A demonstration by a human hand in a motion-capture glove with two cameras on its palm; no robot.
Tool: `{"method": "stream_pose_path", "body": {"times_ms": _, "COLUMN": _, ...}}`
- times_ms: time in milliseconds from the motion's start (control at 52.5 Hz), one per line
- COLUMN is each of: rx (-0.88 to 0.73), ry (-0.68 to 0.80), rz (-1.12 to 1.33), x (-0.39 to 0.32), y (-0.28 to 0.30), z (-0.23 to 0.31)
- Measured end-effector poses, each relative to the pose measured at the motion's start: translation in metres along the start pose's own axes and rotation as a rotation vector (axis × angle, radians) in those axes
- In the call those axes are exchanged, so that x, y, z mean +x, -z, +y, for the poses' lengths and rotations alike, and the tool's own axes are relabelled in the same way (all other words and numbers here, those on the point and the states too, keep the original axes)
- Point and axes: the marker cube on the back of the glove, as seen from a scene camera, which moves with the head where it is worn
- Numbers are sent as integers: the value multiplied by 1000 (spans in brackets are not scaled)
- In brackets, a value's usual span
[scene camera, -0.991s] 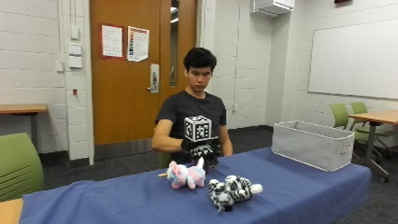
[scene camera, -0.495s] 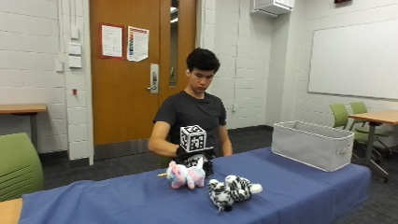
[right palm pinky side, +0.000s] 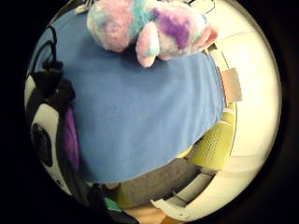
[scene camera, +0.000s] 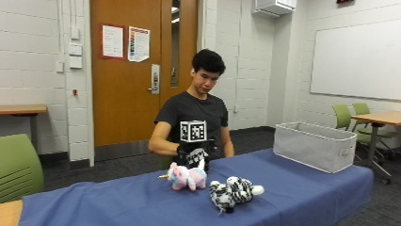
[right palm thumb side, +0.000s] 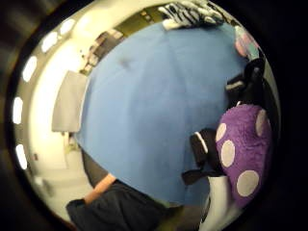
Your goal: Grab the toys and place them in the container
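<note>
In the outside view a pink, pastel unicorn plush and a zebra plush lie on the blue tablecloth. My gloved right hand is low just behind the unicorn. A purple toy with white spots sits against the palm, and the fingers curl at its side. A sliver of that purple toy also shows by the little finger. The unicorn lies a short way off on the cloth. The grey fabric container stands at the table's right end.
The person's bare left arm hangs near the table's back edge. A green chair stands at the left, and another table with green chairs at the right. Bare blue cloth lies between the toys and the container.
The gloved hand has come down from chest height to just behind the unicorn plush. The unicorn, zebra and container have not moved.
</note>
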Motion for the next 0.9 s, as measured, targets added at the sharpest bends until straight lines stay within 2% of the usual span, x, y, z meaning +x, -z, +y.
{"method": "stream_pose_path", "body": {"times_ms": 362, "rx": -150, "ry": 69, "rz": -48, "x": -7, "y": -1, "z": -34}}
{"method": "stream_pose_path", "body": {"times_ms": 476, "rx": -157, "ry": 72, "rz": -75, "x": -22, "y": 18, "z": -48}}
{"method": "stream_pose_path", "body": {"times_ms": 762, "rx": 39, "ry": 177, "rz": -35, "x": -119, "y": 158, "z": -123}}
{"method": "stream_pose_path", "body": {"times_ms": 895, "rx": 122, "ry": 254, "rz": -39, "x": -195, "y": 219, "z": -145}}
